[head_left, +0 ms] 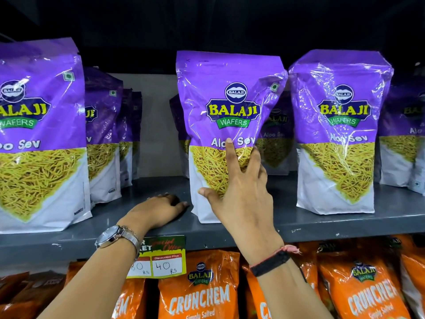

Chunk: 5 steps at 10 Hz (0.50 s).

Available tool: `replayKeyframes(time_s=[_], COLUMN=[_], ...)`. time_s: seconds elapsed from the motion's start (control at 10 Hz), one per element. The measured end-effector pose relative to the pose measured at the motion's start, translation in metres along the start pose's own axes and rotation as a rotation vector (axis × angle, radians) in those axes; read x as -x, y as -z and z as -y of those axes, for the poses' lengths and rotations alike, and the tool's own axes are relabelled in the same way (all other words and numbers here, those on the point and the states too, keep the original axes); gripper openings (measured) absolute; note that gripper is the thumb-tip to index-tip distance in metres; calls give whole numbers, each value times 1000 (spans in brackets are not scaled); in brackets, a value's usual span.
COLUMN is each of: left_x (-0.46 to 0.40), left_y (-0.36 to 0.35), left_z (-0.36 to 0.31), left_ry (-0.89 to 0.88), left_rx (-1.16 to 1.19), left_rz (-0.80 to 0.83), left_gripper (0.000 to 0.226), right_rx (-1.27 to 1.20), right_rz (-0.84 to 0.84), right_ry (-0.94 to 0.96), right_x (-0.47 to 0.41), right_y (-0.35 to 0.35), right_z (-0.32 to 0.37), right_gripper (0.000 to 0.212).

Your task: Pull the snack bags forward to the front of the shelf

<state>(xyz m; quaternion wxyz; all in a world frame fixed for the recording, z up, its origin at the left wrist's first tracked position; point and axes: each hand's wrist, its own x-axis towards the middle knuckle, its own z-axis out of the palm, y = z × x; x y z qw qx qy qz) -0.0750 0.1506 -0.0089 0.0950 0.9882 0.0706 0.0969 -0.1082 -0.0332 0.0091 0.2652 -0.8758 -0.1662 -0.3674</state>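
Purple "Balaji Wafers Aloo Sev" snack bags stand on a grey metal shelf [322, 223]. The middle bag [226, 100] is upright near the front edge. My right hand [239, 199] is on its lower front. The index finger points up over the label, the thumb is spread to the left, and the other fingers hook around the bag's right edge. My left hand [158, 210], with a watch on its wrist, rests palm down on the shelf, its fingertips at the bag's lower left corner. Two more bags, one at the left [39, 134] and one at the right [338, 134], stand at the front.
Further purple bags stand deeper on the shelf: behind the left bag [103, 134], behind the middle bag [277, 134] and at the far right [402, 139]. A price tag [161, 259] hangs on the shelf lip. Orange "Crunchem" bags [200, 288] fill the shelf below.
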Motion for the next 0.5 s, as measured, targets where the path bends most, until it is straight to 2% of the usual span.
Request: replayKeyframes(time_s=[0.4, 0.5], left_x=[0, -3], left_y=[0, -1], left_z=[1, 1], left_ry=[-4, 9], left_rx=[-8, 0], left_rz=[11, -29], left_gripper=[52, 54], right_rx=[3, -13], right_rz=[33, 33], right_ry=[-11, -2], right_x=[-7, -3], right_y=[-6, 6], right_z=[1, 1], right_gripper=[96, 96])
